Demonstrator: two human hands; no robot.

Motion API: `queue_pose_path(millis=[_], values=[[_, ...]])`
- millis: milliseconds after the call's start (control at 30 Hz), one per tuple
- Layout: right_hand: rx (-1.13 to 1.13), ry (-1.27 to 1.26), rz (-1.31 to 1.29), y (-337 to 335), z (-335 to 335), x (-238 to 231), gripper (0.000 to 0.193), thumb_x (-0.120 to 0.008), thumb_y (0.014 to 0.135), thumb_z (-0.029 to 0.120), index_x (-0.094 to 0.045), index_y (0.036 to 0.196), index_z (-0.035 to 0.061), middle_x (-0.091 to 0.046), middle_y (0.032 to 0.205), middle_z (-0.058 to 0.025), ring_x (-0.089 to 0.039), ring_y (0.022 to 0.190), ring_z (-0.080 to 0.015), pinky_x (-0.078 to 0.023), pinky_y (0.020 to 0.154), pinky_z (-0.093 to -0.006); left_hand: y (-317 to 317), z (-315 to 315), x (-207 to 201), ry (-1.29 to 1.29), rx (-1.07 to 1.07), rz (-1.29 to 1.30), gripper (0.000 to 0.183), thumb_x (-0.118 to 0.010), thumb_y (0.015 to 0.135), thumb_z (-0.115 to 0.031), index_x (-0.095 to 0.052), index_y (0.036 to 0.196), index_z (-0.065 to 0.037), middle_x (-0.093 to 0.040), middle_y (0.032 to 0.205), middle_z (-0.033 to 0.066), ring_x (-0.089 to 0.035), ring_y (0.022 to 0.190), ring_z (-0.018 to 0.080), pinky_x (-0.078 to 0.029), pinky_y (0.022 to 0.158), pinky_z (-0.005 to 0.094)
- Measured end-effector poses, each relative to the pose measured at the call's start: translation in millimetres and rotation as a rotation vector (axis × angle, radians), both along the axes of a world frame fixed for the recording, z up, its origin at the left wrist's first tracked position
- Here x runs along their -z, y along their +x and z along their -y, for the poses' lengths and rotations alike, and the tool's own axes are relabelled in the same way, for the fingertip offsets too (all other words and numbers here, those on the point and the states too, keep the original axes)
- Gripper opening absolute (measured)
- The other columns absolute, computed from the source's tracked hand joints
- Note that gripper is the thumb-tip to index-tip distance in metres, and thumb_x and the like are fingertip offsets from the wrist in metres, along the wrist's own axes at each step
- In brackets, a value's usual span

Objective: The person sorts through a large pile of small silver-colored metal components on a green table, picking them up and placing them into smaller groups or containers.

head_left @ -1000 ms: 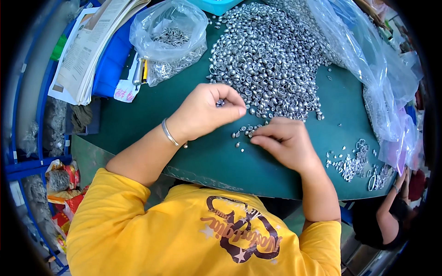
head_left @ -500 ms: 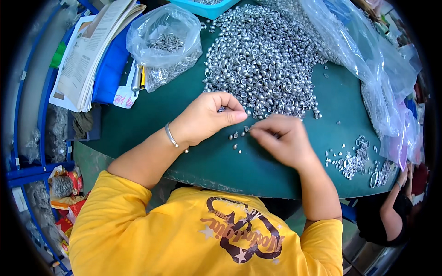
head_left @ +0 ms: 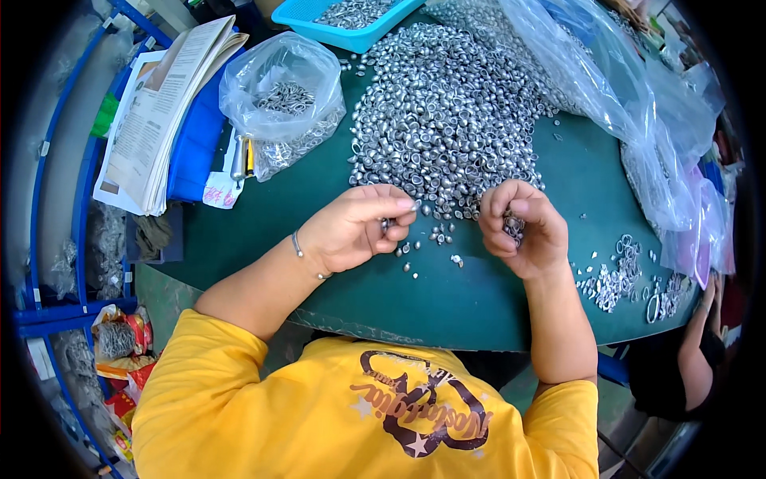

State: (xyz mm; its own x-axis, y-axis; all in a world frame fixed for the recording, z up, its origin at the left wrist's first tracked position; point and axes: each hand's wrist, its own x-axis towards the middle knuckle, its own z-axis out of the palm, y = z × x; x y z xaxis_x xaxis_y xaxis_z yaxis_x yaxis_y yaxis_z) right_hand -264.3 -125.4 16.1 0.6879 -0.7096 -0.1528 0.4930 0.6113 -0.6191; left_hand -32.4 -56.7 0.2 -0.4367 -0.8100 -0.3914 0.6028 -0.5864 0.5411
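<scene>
A large heap of small rounded silver metal pieces [head_left: 447,120] spreads over the green table [head_left: 399,307]. My left hand [head_left: 359,225] is at the heap's near left edge, its thumb and forefinger pinched together. More of the pieces show under its curled fingers. On the right, my right hand [head_left: 528,227] is raised beside the heap, fingers curled round several of the metal pieces [head_left: 513,227]. Between the hands lie a few loose metal pieces [head_left: 440,234] and a small pale bit [head_left: 457,260].
A clear bag of metal parts [head_left: 283,100] and a blue basket [head_left: 351,33] stand beyond. Papers [head_left: 152,120] lean at left. Plastic sheeting [head_left: 638,120] covers the right side, near scattered silver scraps [head_left: 610,283]. Another person's arm [head_left: 696,359] shows at far right.
My right hand has moved right and up, away from my left, and turned so the pieces in it show. Additional loose pieces lie between the hands. The view has shifted slightly.
</scene>
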Motion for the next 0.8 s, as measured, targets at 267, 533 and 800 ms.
queue_pose_path(millis=[267, 533, 800], values=[[-0.045, -1.205, -0.997, 12.6, -19.6, -0.5, 0.007, -0.071, 0.073, 0.009, -0.07, 0.079, 0.0062, -0.062, 0.069, -0.0106, -0.061, 0.062, -0.0253, -0.049, 0.058, -0.0331, -9.8, -5.8, -4.4, -0.6, -0.094, 1.029, 0.009, -0.069, 0.076, -0.003, -0.064, 0.083, -0.004, -0.05, 0.068, -0.0041, -0.045, 0.058, 0.0061, -0.038, 0.052, 0.0232], [-0.078, -1.092, -0.906, 15.0, -20.0, 5.5, 0.009, -0.069, 0.076, 0.009, -0.069, 0.084, 0.0054, -0.063, 0.07, -0.0085, -0.061, 0.061, -0.0198, -0.049, 0.057, -0.0303, -17.0, -12.6, 5.9, -1.103, -0.028, 1.422, 0.01, -0.072, 0.074, -0.009, -0.065, 0.08, -0.006, -0.052, 0.068, 0.0046, -0.05, 0.057, 0.0182, -0.042, 0.052, 0.0283], [0.064, -0.961, -0.841, 8.0, -11.4, 9.0, 0.01, -0.066, 0.08, 0.009, -0.068, 0.082, -0.0007, -0.063, 0.068, -0.0045, -0.058, 0.059, -0.0115, -0.047, 0.054, -0.0268, 2.8, 0.4, -9.8, -0.116, -0.128, 0.127, 0.009, -0.058, 0.086, -0.009, -0.059, 0.09, -0.001, -0.056, 0.077, 0.0031, -0.045, 0.057, 0.0076, -0.035, 0.046, 0.018]])
